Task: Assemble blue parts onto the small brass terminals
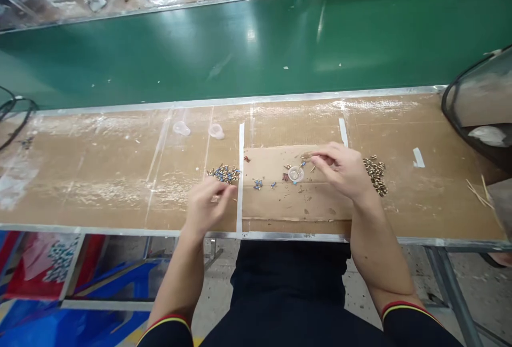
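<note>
My left hand (210,203) is closed, thumb against curled fingers, just below a heap of small brass-coloured and blue metal parts (224,173). Whatever it may hold is hidden. Over the cardboard sheet (272,203), my right hand (338,168) pinches at something small and blurred that I cannot make out. Left of those fingertips sits a small clear cup (296,174) with a thin stick in it. Small reddish-brown pieces (285,177) lie beside the cup. A few blue-ended parts (258,183) rest on the cardboard between my hands.
Right of my right hand lies a heap of brass-coloured parts (375,175). Two translucent caps (216,131) (182,128) stand at the back left. Thin sticks (480,193) and a black cable (450,104) are far right. Beyond the table runs a green conveyor belt (256,48).
</note>
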The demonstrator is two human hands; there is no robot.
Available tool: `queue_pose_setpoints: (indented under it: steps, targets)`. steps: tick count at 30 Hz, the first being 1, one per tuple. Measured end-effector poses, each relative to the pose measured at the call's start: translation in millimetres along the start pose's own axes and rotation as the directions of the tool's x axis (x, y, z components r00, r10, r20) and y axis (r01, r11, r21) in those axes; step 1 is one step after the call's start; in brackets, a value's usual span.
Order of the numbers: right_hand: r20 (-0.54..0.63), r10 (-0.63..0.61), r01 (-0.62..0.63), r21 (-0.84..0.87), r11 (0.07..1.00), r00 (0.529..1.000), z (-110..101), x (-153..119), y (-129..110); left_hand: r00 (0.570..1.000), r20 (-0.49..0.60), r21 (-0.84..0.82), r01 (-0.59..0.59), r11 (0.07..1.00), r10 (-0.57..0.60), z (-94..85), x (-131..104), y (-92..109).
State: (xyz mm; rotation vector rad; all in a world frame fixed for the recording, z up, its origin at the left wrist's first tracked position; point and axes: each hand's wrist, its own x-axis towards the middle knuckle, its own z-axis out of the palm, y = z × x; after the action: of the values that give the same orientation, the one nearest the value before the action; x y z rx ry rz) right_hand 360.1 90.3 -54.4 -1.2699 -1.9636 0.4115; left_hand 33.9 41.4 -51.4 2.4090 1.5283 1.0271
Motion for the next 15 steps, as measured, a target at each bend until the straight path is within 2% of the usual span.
queue_pose_setpoints:
  steps: [3,6,10,15]
  targets:
    - [0.156,0.0,0.001,-0.002,1.0,0.988,1.8,0.2,4.2,0.962,0.261,0.025,-0.088,0.996,0.078,22.6,5.1,13.5]
    - [0.223,0.016,-0.016,-0.001,1.0,0.975,3.7,0.8,8.5,0.919,0.386,0.053,-0.11,0.993,0.082,36.8,10.8,10.8]
    - [0.277,0.0,-0.007,0.023,1.0,0.961,7.0,1.3,12.1,0.865,0.477,0.023,-0.186,0.982,0.153,38.9,15.6,-0.3]
    - [0.277,-0.042,0.033,0.035,0.999,0.96,13.6,1.0,12.8,0.838,0.493,0.048,-0.295,0.954,0.234,38.9,21.7,-8.0]
